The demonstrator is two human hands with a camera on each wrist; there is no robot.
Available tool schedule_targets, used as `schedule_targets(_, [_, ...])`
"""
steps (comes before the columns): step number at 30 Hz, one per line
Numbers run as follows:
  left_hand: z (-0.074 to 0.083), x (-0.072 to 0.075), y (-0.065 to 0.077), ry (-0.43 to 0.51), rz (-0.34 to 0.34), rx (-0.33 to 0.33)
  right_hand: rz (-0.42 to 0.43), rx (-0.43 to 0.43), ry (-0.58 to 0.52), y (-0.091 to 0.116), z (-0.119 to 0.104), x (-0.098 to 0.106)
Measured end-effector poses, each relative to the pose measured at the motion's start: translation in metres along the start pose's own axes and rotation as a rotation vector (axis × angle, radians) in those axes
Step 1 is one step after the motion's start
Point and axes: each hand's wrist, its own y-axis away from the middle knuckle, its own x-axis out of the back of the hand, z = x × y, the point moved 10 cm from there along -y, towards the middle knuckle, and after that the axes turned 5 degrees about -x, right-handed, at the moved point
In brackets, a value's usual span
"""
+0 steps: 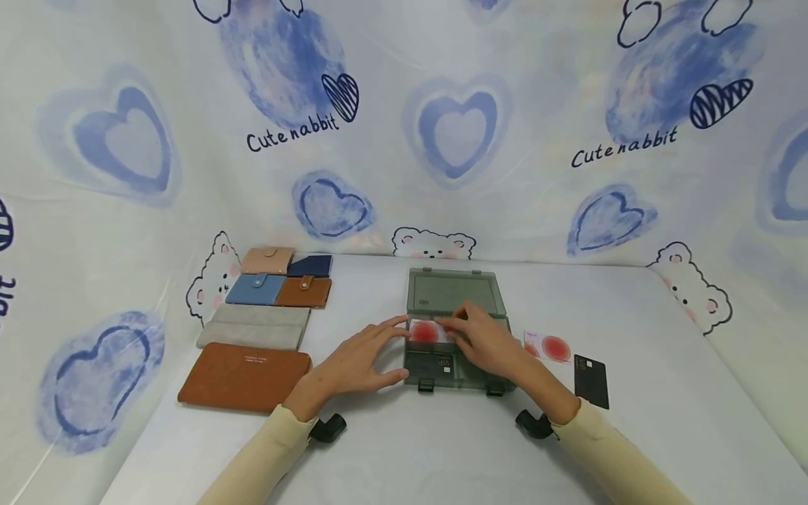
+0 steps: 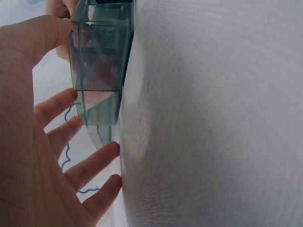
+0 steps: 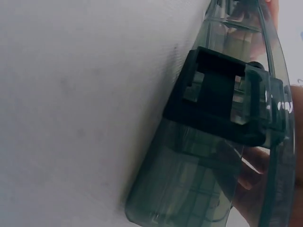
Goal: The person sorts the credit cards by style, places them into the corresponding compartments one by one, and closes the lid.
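Note:
A green see-through plastic box lies with its lid folded back away from me. A white card with a red round print is in its far left compartment, and a black VIP card lies in the near left one. My right hand reaches over the box, its curled fingers pinching the printed card's right end; the exact contact is partly hidden. With fingers spread, my left hand touches the box's left side. In the left wrist view, the thumb and fingertips meet the box wall.
Right of the box lie another red-printed white card and a black card. At left are a brown wallet, a grey wallet and several small card holders. Black latches stick out from the box's near edge.

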Motion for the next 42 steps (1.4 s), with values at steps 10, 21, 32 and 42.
schedule_targets(10, [-0.002, -0.001, 0.000, -0.006, -0.004, 0.006, -0.056, 0.011, -0.017, 0.003, -0.002, 0.000])
schedule_targets(21, [-0.003, -0.001, -0.002, -0.010, -0.001, 0.004, 0.005, -0.011, -0.103, 0.012, 0.019, 0.034])
schedule_targets(32, [-0.002, 0.002, -0.003, -0.016, 0.004, 0.003, 0.076, -0.106, -0.173, 0.051, 0.105, 0.068])
schedule_targets(42, [-0.003, 0.000, 0.000, 0.001, -0.001, 0.000, -0.074, -0.185, -0.127, 0.094, 0.145, 0.045])
